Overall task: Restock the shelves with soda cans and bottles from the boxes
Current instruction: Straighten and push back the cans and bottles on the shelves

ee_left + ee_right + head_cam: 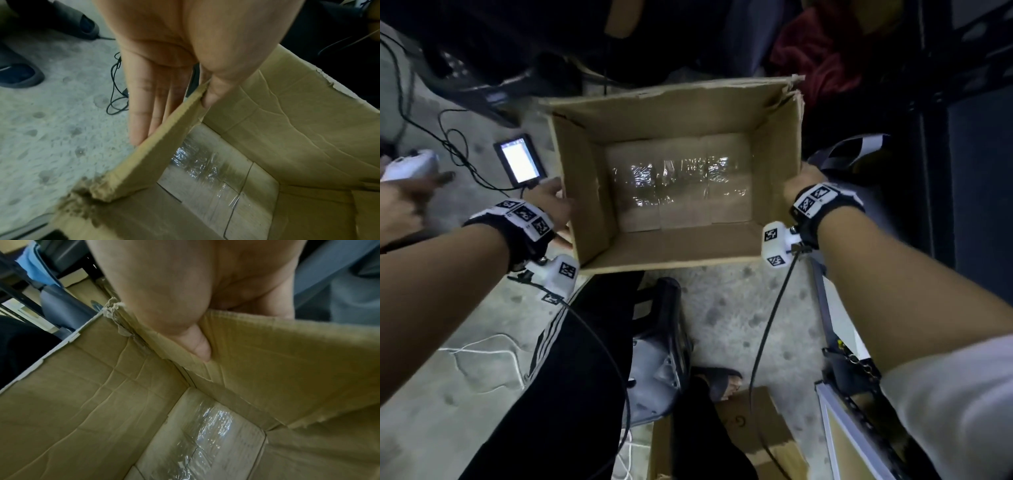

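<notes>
The cardboard box [678, 178] was held above the concrete floor [732, 308], its mouth open upward and its long axis running from one hand to the other. The left hand [551, 202] pinched the left wall, thumb inside and straight fingers [144, 113] flat outside. The right hand [803, 183] gripped the right wall likewise, thumb [197, 344] inside. Only tape showed on the box bottom. A lit tablet [520, 162] lay left, near the box; dark shelving [962, 137] stood close on the right.

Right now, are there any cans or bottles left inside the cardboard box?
No, the head view shows the cardboard box holding nothing, only its bare taped bottom.
</notes>
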`<action>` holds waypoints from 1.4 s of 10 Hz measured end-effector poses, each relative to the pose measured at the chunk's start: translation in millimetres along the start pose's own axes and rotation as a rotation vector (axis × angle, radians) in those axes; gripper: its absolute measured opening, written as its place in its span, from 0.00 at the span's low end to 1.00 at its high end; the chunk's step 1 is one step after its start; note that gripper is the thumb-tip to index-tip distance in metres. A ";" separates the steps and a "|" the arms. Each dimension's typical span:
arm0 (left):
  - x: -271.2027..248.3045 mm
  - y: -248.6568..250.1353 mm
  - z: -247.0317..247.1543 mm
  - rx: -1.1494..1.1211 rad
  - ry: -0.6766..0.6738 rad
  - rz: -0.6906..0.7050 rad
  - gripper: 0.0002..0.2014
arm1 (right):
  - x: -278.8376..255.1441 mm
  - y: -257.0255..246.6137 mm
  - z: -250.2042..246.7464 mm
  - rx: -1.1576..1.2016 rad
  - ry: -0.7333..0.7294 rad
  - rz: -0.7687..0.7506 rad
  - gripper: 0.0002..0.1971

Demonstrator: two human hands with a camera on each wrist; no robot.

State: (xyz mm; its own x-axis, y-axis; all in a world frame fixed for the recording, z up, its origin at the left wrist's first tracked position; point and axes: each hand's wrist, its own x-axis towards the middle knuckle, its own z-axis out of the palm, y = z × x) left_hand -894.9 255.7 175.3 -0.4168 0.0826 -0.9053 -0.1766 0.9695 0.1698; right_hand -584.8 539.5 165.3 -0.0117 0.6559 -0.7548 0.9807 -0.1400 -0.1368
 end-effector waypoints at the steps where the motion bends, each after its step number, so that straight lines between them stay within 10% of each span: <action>1: 9.4 12.8 10.6 -0.031 -0.040 -0.045 0.16 | 21.2 -5.9 -11.1 -0.023 -0.011 0.001 0.21; 5: 20.7 61.8 60.8 -0.104 -0.121 -0.052 0.23 | 52.2 -4.0 -26.2 -0.039 0.155 0.050 0.25; 8: -26.9 79.3 69.8 0.624 0.180 0.201 0.23 | 8.4 15.8 -23.4 0.117 0.103 -0.060 0.35; 14: -389.4 101.5 144.1 1.024 0.043 0.835 0.36 | -365.6 162.1 -125.2 0.347 0.100 -0.138 0.34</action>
State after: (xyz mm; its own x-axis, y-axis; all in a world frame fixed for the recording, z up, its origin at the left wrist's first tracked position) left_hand -622.0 355.1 488.9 -0.1021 0.7475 -0.6564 0.8869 0.3673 0.2802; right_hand -397.1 369.9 499.4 -0.1032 0.7531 -0.6497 0.8466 -0.2764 -0.4549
